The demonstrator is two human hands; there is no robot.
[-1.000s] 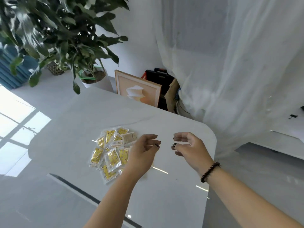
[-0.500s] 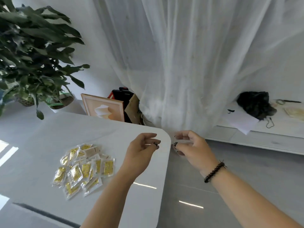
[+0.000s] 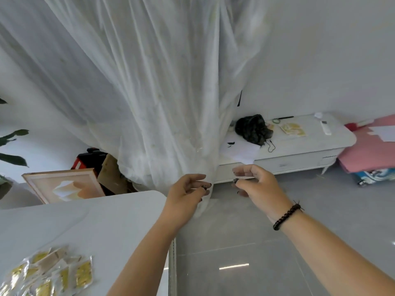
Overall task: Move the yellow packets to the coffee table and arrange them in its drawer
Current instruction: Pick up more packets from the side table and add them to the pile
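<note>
A pile of several yellow packets [image 3: 49, 276] in clear wrappers lies on the glossy white table [image 3: 85, 223] at the lower left, partly cut off by the frame edge. My left hand [image 3: 183, 195] hovers past the table's rounded corner, fingers loosely curled and holding nothing. My right hand [image 3: 256, 184], with a dark bead bracelet on its wrist, floats beside it over the floor, also loosely curled and empty. Both hands are well away from the packets. A low white table with a drawer front [image 3: 299, 159] stands against the far wall at the right.
A sheer white curtain [image 3: 160, 103] hangs just behind my hands. On the low table lie a black bag [image 3: 253, 129], yellowish flat packets [image 3: 292, 129] and a white remote [image 3: 326, 127]. A framed picture [image 3: 64, 186] leans behind the white table. Pink boards [image 3: 372, 152] lie at the far right.
The view has swung right and upward, so the packets slid to the lower left and the low white table came into sight. Both hands keep the same empty, loosely curled pose.
</note>
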